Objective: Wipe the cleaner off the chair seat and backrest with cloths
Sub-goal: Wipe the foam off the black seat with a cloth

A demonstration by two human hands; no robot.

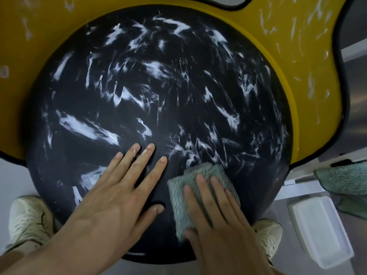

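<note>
Careful: low in the frame, your right hand (218, 215) presses the cloth (190, 175) onto the seat (158, 100) with straight fingers (217, 188); your left hand (119, 187) lies flat, holding nothing. Once saturated, the cloth could merely smear cleaner (79, 126).

Just right of my right hand (216, 215), and a little nearer to me, my right shoe (268, 234) pokes out: pale cream knit, only part of it showing. My left shoe (29, 219), the same pale knit with a dark branching mark on its upper, stands well off to the left of that hand, about level with it. Farther right than the right shoe, well apart from my hand, a white rectangular plastic tray (321, 233) lies on the floor (14, 179), its long side slanting away from me; I can't tell whether it holds anything. The floor is smooth, pale grey and slightly glossy. Beyond the tray, far right of my hand, brushed metal panels (355, 100) show straight seams.
</note>
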